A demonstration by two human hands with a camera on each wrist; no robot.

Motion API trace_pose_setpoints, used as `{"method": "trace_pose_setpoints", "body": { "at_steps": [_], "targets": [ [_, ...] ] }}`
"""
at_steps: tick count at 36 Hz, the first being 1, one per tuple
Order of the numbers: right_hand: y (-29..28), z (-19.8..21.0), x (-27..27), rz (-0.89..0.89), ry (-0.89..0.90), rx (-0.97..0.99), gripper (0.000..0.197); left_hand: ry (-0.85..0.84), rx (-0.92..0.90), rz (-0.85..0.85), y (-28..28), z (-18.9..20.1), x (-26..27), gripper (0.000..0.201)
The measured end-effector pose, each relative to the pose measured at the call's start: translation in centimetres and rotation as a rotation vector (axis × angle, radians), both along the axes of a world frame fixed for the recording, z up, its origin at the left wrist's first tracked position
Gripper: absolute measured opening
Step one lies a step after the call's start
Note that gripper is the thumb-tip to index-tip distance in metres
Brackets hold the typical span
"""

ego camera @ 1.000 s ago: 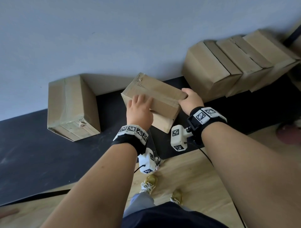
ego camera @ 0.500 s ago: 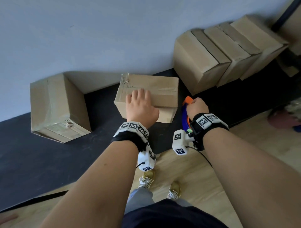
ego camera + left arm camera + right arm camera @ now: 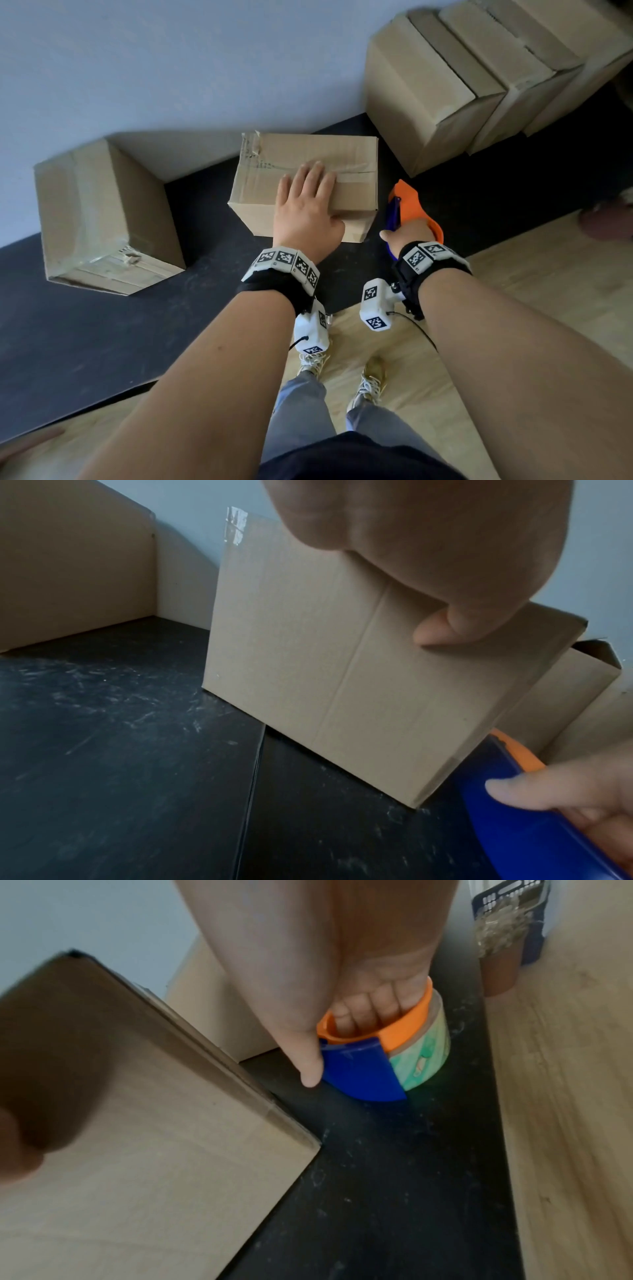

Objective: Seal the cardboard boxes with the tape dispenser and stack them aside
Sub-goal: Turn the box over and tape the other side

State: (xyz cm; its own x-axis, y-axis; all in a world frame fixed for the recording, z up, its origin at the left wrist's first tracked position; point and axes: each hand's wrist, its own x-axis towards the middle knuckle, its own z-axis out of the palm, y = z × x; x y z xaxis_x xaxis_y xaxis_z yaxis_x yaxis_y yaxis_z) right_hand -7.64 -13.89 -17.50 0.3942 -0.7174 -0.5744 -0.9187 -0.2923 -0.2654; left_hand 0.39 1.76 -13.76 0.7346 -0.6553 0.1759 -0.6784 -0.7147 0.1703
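A closed cardboard box (image 3: pixel 308 161) stands on the black mat (image 3: pixel 102 325) near the wall, with tape along its top seam. My left hand (image 3: pixel 306 205) lies flat on its top, fingers straight, the thumb (image 3: pixel 435 631) against the near side of the box (image 3: pixel 308 669). Just right of the box my right hand (image 3: pixel 407 233) grips the orange and blue tape dispenser (image 3: pixel 409 202). In the right wrist view my fingers (image 3: pixel 369 1007) curl through the dispenser's orange handle (image 3: pixel 404 1031), which holds a tape roll (image 3: pixel 428 1058) low over the mat.
A taped box (image 3: pixel 99 219) lies tipped on the mat at the left. Several boxes (image 3: pixel 462 75) lean in a row at the back right against the wall. Wooden floor (image 3: pixel 548 291) lies right of the mat. A blue basket (image 3: pixel 514 915) stands further along.
The box has been turned square to me and set down. My right hand left its corner and took hold of the tape dispenser. My left hand has stayed on top.
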Motion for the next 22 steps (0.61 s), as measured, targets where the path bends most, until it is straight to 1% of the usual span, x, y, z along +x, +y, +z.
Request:
{"method": "trace_pose_setpoints", "body": {
  "at_steps": [3,5,6,8,9,11,12,14,15,16,20,22],
  "targets": [
    [-0.1,0.0,0.6,0.071,0.078,0.022,0.038,-0.035,-0.022,0.0,0.0,-0.1,0.0,0.071],
    [-0.2,0.0,1.0,0.048,0.096,0.023,0.054,-0.063,-0.028,0.001,0.0,-0.2,-0.1,0.07],
    [-0.3,0.0,1.2,0.029,0.084,0.031,0.059,-0.074,-0.027,0.005,0.0,-0.2,-0.2,0.07],
    [-0.5,0.0,0.9,-0.019,-0.017,0.054,0.06,-0.093,-0.019,0.017,-0.2,-0.2,-0.5,0.069],
    [-0.6,0.2,0.7,-0.032,-0.096,0.065,0.061,-0.1,-0.009,0.027,-0.2,-0.2,-0.6,0.069],
    [-0.6,0.7,0.1,0.012,-0.261,0.062,0.055,-0.11,0.021,0.052,-0.4,0.0,-0.9,0.069],
    [-0.6,1.1,-0.1,0.006,-0.283,0.056,0.049,-0.115,0.036,0.066,-0.4,0.1,-1.1,0.069],
    [-0.8,2.6,-0.4,-0.072,-0.203,0.085,0.038,-0.122,0.06,0.103,-0.6,0.3,-1.4,0.067],
    [-1.0,3.3,-0.6,-0.102,-0.171,0.093,0.043,-0.123,0.073,0.125,-0.7,0.5,-1.5,0.066],
    [-1.4,3.9,-0.6,-0.121,-0.183,0.094,0.047,-0.114,0.09,0.145,-0.9,0.7,-1.7,0.065],
    [-2.8,6.1,-1.5,-0.164,-0.358,0.112,0.045,-0.057,0.161,0.21,-1.6,1.5,-1.9,0.059],
    [-3.4,7.2,-1.7,-0.191,-0.443,0.128,0.041,-0.023,0.126,0.231,-1.9,2.0,-1.9,0.057]
  ]
}}
